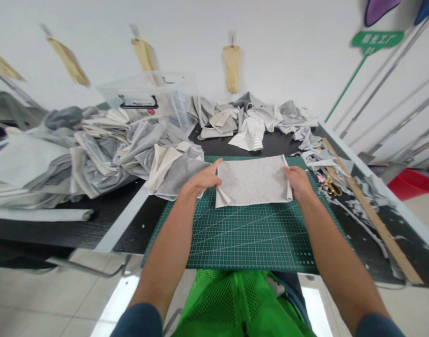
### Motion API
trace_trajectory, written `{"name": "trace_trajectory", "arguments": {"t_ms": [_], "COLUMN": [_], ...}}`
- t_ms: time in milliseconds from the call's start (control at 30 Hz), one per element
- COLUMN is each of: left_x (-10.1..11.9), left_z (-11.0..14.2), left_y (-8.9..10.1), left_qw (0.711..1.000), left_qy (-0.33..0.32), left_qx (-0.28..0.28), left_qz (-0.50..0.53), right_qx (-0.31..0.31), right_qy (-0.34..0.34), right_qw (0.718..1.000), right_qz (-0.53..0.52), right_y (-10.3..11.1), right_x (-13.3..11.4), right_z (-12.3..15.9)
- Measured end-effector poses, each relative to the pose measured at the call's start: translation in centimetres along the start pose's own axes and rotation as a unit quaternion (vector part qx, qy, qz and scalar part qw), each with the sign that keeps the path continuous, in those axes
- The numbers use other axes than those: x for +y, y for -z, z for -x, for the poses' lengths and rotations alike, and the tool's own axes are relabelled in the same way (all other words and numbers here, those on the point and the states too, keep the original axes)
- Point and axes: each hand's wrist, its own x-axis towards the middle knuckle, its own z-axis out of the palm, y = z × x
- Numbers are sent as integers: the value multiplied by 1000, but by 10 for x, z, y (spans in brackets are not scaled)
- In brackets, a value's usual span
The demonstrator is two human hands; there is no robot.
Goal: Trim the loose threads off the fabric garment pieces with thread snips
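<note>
A light grey piece of fabric (254, 181) is stretched between my two hands over the green cutting mat (249, 238). My left hand (208, 178) grips its left edge, thumb on top, and the near left corner folds over. At the opposite end my right hand (297, 181) pinches the right edge, which curls upward slightly. The fingers under the cloth are hidden on both sides. Just left of my left hand lies a grey and cream cloth (181, 171), overlapping the mat's edge.
A large heap of grey fabric (105, 145) covers the left table, before a clear plastic box (147, 100). More cloth pieces (249, 117) lie at the back. On the right are gold-handled scissors (331, 187), a wooden ruler (376, 215) and scraps. A red bucket (413, 184) stands beyond.
</note>
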Motion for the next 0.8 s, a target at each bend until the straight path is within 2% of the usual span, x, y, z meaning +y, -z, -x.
{"name": "trace_trajectory", "arguments": {"t_ms": [100,200,333,433,567,633,700,733,800], "left_x": [8,17,24,27,33,35,35,34,32], "left_z": [4,7,8,8,9,7,4,2,-2], "left_y": [-4,-15,-36,-49,-58,-60,-60,-59,-58], "left_qw": [1000,1000,998,996,985,981,980,978,975], "left_qy": [-3,-14,-56,-83,-123,-157,-186,-195,-205], "left_qx": [10,4,-5,-36,-90,-69,-9,23,69], "left_qz": [-4,-17,-14,26,86,91,78,68,55], "right_qx": [-7,-28,-128,-190,-300,-339,-343,-323,-240], "right_qy": [5,40,118,150,147,139,130,125,112], "right_qw": [1000,997,981,966,934,918,912,918,944], "right_qz": [-26,-62,-88,-88,-129,-154,-183,-195,-199], "right_y": [-6,-19,-40,-53,-61,-62,-63,-63,-65], "right_x": [-3,-11,-27,-38,-45,-44,-41,-39,-32], "right_z": [4,16,43,65,86,89,85,82,73]}}
